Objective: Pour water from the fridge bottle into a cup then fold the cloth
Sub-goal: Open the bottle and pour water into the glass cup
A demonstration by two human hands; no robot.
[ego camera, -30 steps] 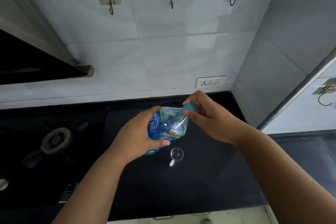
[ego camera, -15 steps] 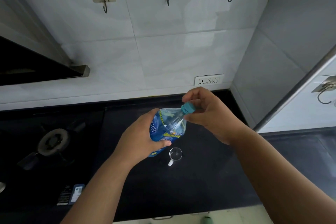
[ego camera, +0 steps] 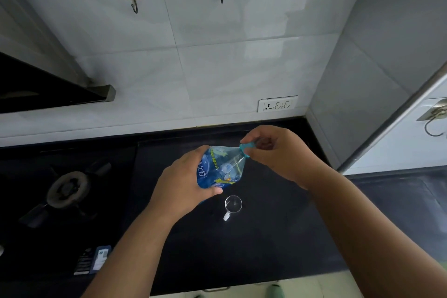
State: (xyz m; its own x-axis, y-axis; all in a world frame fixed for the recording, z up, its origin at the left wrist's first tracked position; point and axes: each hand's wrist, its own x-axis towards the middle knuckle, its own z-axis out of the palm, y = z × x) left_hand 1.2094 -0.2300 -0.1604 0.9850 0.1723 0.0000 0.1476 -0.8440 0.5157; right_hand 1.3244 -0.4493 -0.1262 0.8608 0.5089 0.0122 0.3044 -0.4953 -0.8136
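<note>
A clear plastic bottle [ego camera: 222, 168] with a blue label hangs tilted above the black counter [ego camera: 266, 237], neck pointing up and right. My left hand [ego camera: 181, 184] grips its body around the label. My right hand [ego camera: 278, 152] pinches the blue cap [ego camera: 247, 146] between thumb and fingers. A small clear glass cup [ego camera: 233, 204] with a handle stands on the counter just below the bottle, upright. No cloth is in view.
A gas stove burner [ego camera: 69, 189] sits at the left of the counter, with a dark hood [ego camera: 48, 89] above it. A wall socket [ego camera: 277, 103] is behind the hands. Three hooks hang on the tiled wall. A grey side wall closes the right.
My right hand has turned on the cap, with the fingers now opened out around it. The bottle and left hand stay nearly in place above the cup.
</note>
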